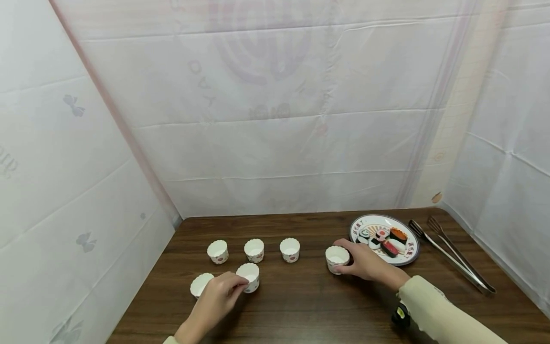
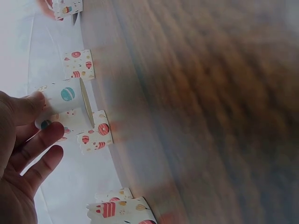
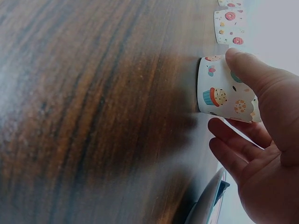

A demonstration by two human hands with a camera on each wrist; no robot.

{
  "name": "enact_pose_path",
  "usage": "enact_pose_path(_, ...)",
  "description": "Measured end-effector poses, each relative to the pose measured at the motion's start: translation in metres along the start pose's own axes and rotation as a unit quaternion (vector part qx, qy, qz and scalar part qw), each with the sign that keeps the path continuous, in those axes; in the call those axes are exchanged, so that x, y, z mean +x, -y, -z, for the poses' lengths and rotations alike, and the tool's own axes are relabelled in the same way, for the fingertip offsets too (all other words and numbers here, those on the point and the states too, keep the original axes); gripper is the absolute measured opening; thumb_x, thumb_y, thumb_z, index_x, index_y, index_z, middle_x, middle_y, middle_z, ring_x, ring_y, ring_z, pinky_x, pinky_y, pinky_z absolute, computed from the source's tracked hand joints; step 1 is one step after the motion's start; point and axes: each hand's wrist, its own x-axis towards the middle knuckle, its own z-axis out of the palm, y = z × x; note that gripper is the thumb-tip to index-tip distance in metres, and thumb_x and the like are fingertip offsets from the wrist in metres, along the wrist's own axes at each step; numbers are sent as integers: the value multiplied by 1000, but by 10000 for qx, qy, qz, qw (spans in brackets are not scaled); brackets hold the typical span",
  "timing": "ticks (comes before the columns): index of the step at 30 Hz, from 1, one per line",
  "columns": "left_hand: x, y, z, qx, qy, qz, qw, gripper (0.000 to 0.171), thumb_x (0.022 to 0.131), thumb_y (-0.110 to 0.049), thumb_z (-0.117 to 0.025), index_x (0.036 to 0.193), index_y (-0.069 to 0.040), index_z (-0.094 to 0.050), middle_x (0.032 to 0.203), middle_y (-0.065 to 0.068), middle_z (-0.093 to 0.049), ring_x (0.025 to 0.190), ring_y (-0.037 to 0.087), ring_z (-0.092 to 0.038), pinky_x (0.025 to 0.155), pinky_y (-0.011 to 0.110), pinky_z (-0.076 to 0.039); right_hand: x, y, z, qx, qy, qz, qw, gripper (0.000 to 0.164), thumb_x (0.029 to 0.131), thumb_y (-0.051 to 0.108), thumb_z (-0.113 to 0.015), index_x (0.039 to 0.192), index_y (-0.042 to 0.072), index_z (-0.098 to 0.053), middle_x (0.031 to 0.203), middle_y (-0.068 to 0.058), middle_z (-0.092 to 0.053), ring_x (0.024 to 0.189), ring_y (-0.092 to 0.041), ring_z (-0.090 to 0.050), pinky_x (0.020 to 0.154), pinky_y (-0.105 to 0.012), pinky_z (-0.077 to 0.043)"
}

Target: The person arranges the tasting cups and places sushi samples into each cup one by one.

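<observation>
My left hand [image 1: 220, 294] pinches the rim of a white paper baking cup [image 1: 251, 273] between thumb and fingers, on the left half of the table. In the left wrist view this cup [image 2: 68, 94] hangs tilted above the table, with teal prints on its side. My right hand [image 1: 365, 260] grips another paper cup [image 1: 337, 255] beside the plate. Seen from the right wrist, that cup [image 3: 216, 95] stands upright with its base at the tabletop, the thumb on one side and fingers on the other. Both cups look hollow inside from the head view.
Three cups stand in a back row: left [image 1: 218, 252], middle [image 1: 254, 251] and right [image 1: 290, 251]. Another cup [image 1: 200, 284] is partly behind my left hand. A plate [image 1: 362, 222] holds several sushi-shaped pieces [image 1: 389, 248]. Metal tongs [image 1: 455, 260] lie right of it. White sheets [image 1: 275, 143] surround the table.
</observation>
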Motion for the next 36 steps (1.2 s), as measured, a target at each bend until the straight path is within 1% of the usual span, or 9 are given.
enact_pose_path(3, -4, -1, 3, -73, 71, 107, 9999, 32, 67, 10, -90, 85, -12, -76, 85, -9, -72, 77, 3, -67, 68, 15, -52, 0, 1, 1, 34, 26, -43, 10000, 63, 87, 40, -82, 136, 7, -59, 112, -3, -70, 93, -16, -65, 78, -36, -53)
enact_pose_path(12, -15, 1, 4, -169, 153, 171, 9996, 33, 65, 11, -90, 84, -12, -75, 85, -8, -72, 76, 3, -67, 69, 12, -51, 0, 3, 2, 5, 58, -72, 10000, 63, 88, 40, -82, 137, 7, -59, 110, -2, -70, 91, -14, -64, 77, -36, -52)
enact_pose_path(17, -17, 0, 6, -45, 283, 219, 9993, 32, 66, 8, -90, 84, -14, -74, 84, -9, -71, 76, 2, -66, 69, 13, -50, 0, 4, 2, -17, 35, -49, 10000, 63, 88, 40, -82, 137, 7, -59, 110, -4, -70, 91, -15, -65, 77, -36, -53)
enact_pose_path(20, -17, 0, 9, 11, 493, 359, 9981, 31, 68, 7, -90, 82, -15, -74, 83, -10, -71, 76, 0, -65, 68, 13, -50, 0, 4, 2, -27, 5, 24, 10000, 63, 88, 39, -82, 136, 6, -59, 109, -5, -70, 90, -16, -65, 76, -37, -53)
enact_pose_path(23, -16, 0, 13, -94, 795, 496, 9956, 28, 71, 7, -88, 82, -14, -74, 83, -9, -72, 77, 1, -65, 67, 16, -52, -1, 5, 1, -35, -13, 73, 10000, 63, 88, 39, -82, 136, 5, -59, 109, -5, -70, 89, -16, -66, 75, -36, -53)
enact_pose_path(29, -10, 1, 19, -363, 1431, 805, 9858, 20, 79, 5, -84, 83, -12, -75, 82, -7, -73, 76, 2, -66, 64, 23, -55, 0, 5, 2, -6, -19, 128, 9999, 63, 88, 39, -83, 135, 5, -59, 108, -4, -70, 88, -15, -65, 74, -36, -53)
enact_pose_path(32, -8, 2, 21, -404, 1620, 922, 9816, 18, 81, 4, -83, 83, -12, -75, 83, -7, -73, 76, 1, -66, 64, 23, -55, 0, 5, 2, -10, -10, 95, 10000, 63, 88, 39, -83, 135, 6, -60, 109, -4, -70, 89, -15, -65, 75, -36, -53)
enact_pose_path(36, -7, 3, 21, -444, 1695, 941, 9800, 19, 81, 5, -83, 83, -12, -75, 83, -6, -73, 76, 1, -66, 64, 23, -55, 0, 5, 3, -25, -3, 96, 10000, 63, 88, 39, -82, 136, 6, -60, 109, -4, -70, 89, -14, -65, 75, -35, -53)
